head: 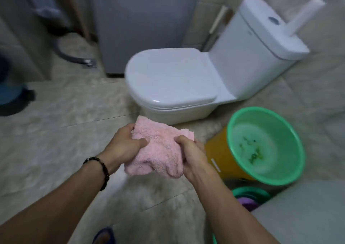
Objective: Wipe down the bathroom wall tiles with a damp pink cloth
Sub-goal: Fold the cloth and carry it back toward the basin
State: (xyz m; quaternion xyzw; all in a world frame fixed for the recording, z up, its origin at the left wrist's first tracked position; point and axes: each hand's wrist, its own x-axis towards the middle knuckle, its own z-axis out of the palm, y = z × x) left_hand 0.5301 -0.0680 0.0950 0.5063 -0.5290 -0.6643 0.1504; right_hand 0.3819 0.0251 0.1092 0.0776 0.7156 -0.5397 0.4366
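Note:
A fluffy pink cloth [160, 148] is bunched between both hands, above the beige floor in front of the toilet. My left hand [124, 143] grips its left side, thumb pressed into the pile, a dark bead bracelet on the wrist. My right hand [192, 154] grips its right edge with curled fingers. Beige wall tiles [306, 87] run along the right side and behind the toilet.
A white toilet [173, 81] with its lid down stands ahead, its cistern [265, 31] at the right. A green basin [267, 146] rests tilted on a yellow bucket [218, 154] to my right. A grey appliance [141, 19] stands behind, a hose [71, 57] on the floor left.

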